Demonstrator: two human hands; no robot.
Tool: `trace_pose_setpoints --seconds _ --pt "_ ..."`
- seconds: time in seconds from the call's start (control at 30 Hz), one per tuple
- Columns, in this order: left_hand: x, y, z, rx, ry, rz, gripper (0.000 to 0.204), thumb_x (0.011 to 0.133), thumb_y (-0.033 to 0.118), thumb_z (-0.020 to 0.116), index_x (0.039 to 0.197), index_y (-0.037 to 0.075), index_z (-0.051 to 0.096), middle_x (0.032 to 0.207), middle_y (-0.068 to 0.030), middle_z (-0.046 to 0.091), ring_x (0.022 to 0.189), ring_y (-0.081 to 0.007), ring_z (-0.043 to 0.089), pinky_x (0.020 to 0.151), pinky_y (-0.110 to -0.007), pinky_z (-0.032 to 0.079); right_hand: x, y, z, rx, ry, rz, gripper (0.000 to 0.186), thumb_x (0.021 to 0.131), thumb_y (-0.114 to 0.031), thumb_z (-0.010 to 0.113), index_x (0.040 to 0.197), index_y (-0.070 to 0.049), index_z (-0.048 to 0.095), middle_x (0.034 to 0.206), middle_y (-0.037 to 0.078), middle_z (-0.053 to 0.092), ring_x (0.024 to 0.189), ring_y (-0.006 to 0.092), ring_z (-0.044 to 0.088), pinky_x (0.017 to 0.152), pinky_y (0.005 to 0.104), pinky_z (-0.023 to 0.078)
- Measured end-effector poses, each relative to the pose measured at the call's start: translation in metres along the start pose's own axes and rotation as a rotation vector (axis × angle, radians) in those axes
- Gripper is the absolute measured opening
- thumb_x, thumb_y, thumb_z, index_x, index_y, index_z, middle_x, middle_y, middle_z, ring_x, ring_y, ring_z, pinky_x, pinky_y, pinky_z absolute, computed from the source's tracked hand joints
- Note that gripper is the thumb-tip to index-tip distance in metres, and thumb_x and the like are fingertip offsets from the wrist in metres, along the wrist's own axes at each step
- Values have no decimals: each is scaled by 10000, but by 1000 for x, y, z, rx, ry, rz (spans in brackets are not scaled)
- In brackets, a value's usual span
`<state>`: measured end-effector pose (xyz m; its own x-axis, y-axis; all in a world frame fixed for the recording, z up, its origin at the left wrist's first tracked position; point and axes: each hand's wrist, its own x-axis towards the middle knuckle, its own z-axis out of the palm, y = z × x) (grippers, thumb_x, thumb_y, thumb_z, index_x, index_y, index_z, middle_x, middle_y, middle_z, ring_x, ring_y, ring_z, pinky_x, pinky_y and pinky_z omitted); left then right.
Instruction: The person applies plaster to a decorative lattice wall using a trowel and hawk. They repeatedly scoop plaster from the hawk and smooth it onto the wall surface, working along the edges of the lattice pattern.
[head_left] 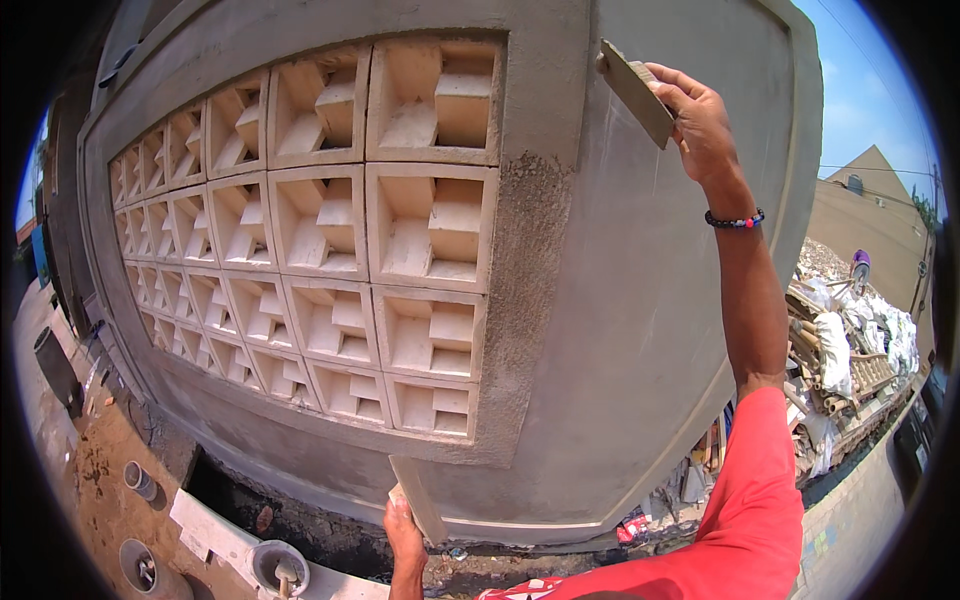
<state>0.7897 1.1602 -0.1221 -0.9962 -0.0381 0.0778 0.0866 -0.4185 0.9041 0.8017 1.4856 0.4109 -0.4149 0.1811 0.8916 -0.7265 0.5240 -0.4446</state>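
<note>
My right hand is raised, fingers closed on a thin grey rectangular float, held tilted at the plastered wall beside the top right of a grid of cream ventilation blocks. A rough, speckled band of plaster runs down the grid's right side, below the float. Low at the centre, my left hand grips a long pale board, held below the blocks. Whether the float touches the wall I cannot tell.
Buckets and a pale basin sit low at the left, by a dark trench along the wall's foot. Right of the wall lie heaped rubble and sacks; a person in purple is beyond them.
</note>
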Motion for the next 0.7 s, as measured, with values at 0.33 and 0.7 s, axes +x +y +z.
trace_pose_setpoints --seconds 0.33,0.7 --pt "15 -30 -44 -35 -8 -219 351 1001 288 421 1137 -13 540 912 -70 604 801 -149 561 706 -317 464 174 -11 25 -895 104 -478 296 840 -213 605 1079 -41 633 888 136 662 780 245 629 670 353 500" --pt "42 -43 -41 -134 -93 -272 351 1007 294 413 1154 -2 531 948 -68 602 837 -158 581 734 -315 487 62 45 98 -1232 274 -618 381 797 -145 558 1146 -1 614 936 208 643 896 370 626 816 442 505"
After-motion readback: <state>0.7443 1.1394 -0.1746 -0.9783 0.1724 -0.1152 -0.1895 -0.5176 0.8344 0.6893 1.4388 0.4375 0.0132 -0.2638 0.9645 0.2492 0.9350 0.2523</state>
